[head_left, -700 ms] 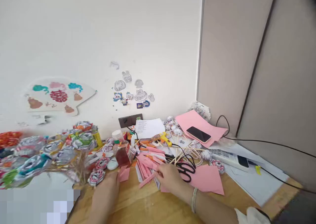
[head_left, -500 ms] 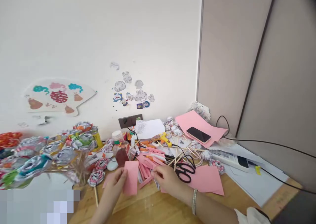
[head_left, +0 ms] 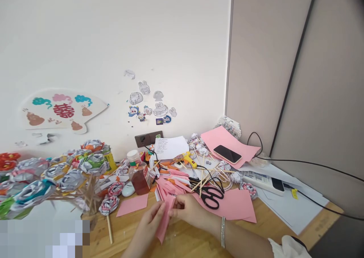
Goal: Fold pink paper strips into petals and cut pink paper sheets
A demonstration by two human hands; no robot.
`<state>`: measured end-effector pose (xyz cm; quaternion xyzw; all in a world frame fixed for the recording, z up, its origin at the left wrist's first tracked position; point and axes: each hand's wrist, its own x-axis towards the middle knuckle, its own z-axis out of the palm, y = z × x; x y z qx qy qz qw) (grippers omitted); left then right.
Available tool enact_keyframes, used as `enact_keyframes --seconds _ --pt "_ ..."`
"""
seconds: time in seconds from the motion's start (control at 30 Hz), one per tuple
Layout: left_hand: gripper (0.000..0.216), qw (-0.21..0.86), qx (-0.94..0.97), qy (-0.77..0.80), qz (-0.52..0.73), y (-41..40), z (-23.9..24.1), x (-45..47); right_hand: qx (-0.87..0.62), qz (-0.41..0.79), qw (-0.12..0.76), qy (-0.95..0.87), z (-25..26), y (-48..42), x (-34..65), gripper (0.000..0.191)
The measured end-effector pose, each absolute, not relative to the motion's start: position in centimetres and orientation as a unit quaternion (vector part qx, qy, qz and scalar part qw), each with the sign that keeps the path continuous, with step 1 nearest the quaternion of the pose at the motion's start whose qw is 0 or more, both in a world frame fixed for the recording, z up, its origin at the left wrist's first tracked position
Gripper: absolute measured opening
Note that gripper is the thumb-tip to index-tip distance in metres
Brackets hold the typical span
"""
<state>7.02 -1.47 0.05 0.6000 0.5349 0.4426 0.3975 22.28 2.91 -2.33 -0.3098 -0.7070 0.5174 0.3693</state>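
Low over the table, my left hand (head_left: 156,217) pinches a narrow piece of pink paper (head_left: 164,227) by its left side. My right hand (head_left: 184,211) grips the same paper near its upper right edge, and the sheet looks bent or folded lengthwise between them. Just beyond my hands lies a heap of pink paper strips (head_left: 165,188). Another pink rectangle (head_left: 133,205) rests flat to the left. Black-handled scissors (head_left: 213,197) lie right of my right hand, partly over a larger pink sheet (head_left: 241,207).
Paper flowers (head_left: 71,180) crowd the left side. A jar of reddish-brown liquid (head_left: 140,178) stands behind the hands. Further back are a yellow glue gun (head_left: 190,160), thin wooden sticks and a pearl string (head_left: 224,179). A phone (head_left: 227,154) lies on pink paper; a power strip (head_left: 264,182) sits right.
My right hand has moved left from the strip heap and taken hold of the pink paper. My left hand has shifted right with it, and the flat sheet is now bent narrower.
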Motion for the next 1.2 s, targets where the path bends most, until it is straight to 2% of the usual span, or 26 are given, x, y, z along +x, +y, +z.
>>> enact_keyframes --seconds 0.13,0.23,0.43,0.6,1.0,1.2 --pt "0.036 0.485 0.580 0.500 0.422 -1.6 -0.7 7.6 -0.324 0.552 0.385 -0.665 -2.6 2.9 22.1 0.024" --pt "0.035 0.515 0.582 0.471 0.419 -1.5 -1.1 7.8 -0.320 0.571 0.404 -0.639 -2.4 3.0 22.2 0.031" --pt "0.030 0.527 0.552 0.494 0.417 -1.3 -1.4 7.5 -0.279 0.593 0.429 -0.622 -2.3 3.7 22.3 0.024" --pt "0.029 0.513 0.554 0.508 0.414 -1.3 -1.5 7.7 -0.325 0.568 0.438 -0.617 -2.3 3.6 22.1 0.020" --pt "0.033 0.528 0.545 0.511 0.404 -1.8 -0.7 8.3 -0.336 0.618 0.428 -0.567 -2.0 3.1 22.0 0.029" --pt "0.030 0.574 0.533 0.496 0.374 -1.8 -1.0 8.2 -0.360 0.609 0.440 -0.553 -1.7 3.2 22.1 0.030"
